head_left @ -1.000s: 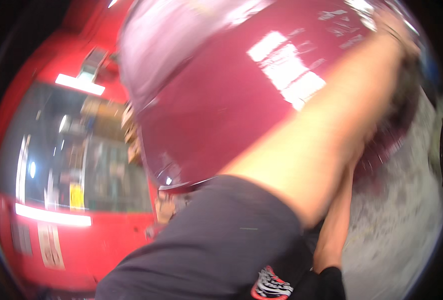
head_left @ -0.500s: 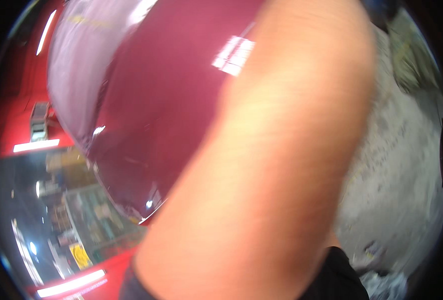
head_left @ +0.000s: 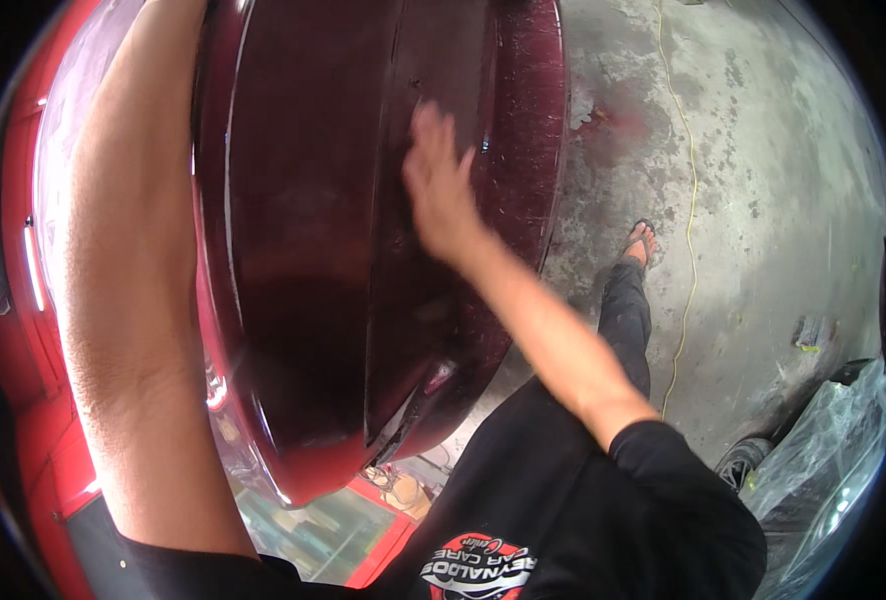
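Note:
A glossy dark maroon car body [head_left: 298, 200] fills the middle of the view, with a long panel seam running down it. My right hand [head_left: 441, 185] is over the car beside that seam, fingers stretched out and a little apart, nothing visible in it. It is slightly blurred, and I cannot tell whether it touches the paint. My left forearm [head_left: 133, 250] reaches up along the left side, close to the camera. My left hand is beyond the top edge, hidden from view. A dark opening [head_left: 403, 425] shows at the near corner of the car.
Stained concrete floor [head_left: 753, 200] lies to the right, crossed by a thin yellow cord [head_left: 691, 190]. My sandalled foot [head_left: 642, 243] stands beside the car. Clear plastic sheeting [head_left: 823, 450] covers something at the lower right, near a wheel [head_left: 743, 460]. Red structure borders the left.
The view has swung, showing more of the car's top and floor. A blurred arm that crossed the middle is gone from there; my right hand now shows over the car, my left forearm at left.

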Available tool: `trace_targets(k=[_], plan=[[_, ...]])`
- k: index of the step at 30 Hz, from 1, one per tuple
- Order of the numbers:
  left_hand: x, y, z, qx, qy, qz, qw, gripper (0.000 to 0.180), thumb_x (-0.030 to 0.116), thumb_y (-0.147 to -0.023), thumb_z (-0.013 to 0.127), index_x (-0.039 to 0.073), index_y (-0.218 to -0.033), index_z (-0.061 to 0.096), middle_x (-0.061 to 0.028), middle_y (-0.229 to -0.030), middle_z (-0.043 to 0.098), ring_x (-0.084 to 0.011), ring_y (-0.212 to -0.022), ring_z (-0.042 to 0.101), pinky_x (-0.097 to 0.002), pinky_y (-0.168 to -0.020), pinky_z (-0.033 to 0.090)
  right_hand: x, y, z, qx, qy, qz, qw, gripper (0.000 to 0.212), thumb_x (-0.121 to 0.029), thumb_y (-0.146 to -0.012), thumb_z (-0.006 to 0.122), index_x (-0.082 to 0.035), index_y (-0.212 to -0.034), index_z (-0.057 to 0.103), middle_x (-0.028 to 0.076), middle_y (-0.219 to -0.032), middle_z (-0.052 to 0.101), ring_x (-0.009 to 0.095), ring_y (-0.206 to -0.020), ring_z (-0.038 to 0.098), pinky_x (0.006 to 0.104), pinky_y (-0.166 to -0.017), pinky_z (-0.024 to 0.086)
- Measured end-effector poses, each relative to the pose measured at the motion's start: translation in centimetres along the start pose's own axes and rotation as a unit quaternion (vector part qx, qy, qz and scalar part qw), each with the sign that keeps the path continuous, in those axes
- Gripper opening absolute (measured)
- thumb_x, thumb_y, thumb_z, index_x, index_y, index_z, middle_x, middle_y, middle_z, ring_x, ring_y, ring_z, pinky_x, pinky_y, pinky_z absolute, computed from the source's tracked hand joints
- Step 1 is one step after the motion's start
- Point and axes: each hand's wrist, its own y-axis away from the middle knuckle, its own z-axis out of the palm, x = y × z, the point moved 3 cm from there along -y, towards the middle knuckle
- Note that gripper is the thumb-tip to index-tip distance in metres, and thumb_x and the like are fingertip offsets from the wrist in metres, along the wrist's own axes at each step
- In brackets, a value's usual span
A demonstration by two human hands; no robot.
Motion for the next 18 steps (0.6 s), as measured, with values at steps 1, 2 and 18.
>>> trace_targets(k=[1, 2, 18], plan=[[2.0, 1.5, -2.0, -0.013, -0.007, -0.04, 0.999, 0.054, 0.054, -0.103, 0.047, 0.021, -0.137, 0.071, -0.0143, -0.15, 0.062, -0.0338, -0.143, 0.053, -0.0473, -0.119, 0.038, -2.5, 3.9, 0.3, -0.052, -0.016, 0.012, 0.998, 0.065, -0.027, -0.115, 0.038, -0.004, -0.172, 0.016, 0.018, -0.181, 0.009, 0.048, -0.164, 0.007, 0.0786, -0.123, 0.009], [3.6, 2.4, -3.7, -0.023, -0.013, -0.08, 0.996, 0.054, 0.054, -0.103, 0.046, 0.02, -0.136, 0.071, -0.0135, -0.151, 0.062, -0.0336, -0.143, 0.053, -0.0471, -0.119, 0.039, -4.0, 7.9, 1.1, -0.084, -0.022, 0.009, 0.996, 0.067, -0.028, -0.114, 0.04, -0.006, -0.172, 0.016, 0.017, -0.181, 0.009, 0.048, -0.165, 0.007, 0.0777, -0.123, 0.008], [3.9, 2.4, -3.0, 0.017, 0.225, -0.127, 0.966, 0.051, 0.045, -0.102, 0.055, 0.01, -0.135, 0.071, -0.0155, -0.143, 0.067, -0.0325, -0.132, 0.061, -0.0448, -0.113, 0.044, 0.4, 9.5, 1.0, -0.075, -0.021, 0.038, 0.996, 0.067, -0.033, -0.115, 0.038, -0.009, -0.173, 0.013, 0.019, -0.18, 0.012, 0.046, -0.165, 0.008, 0.0759, -0.124, 0.005]])
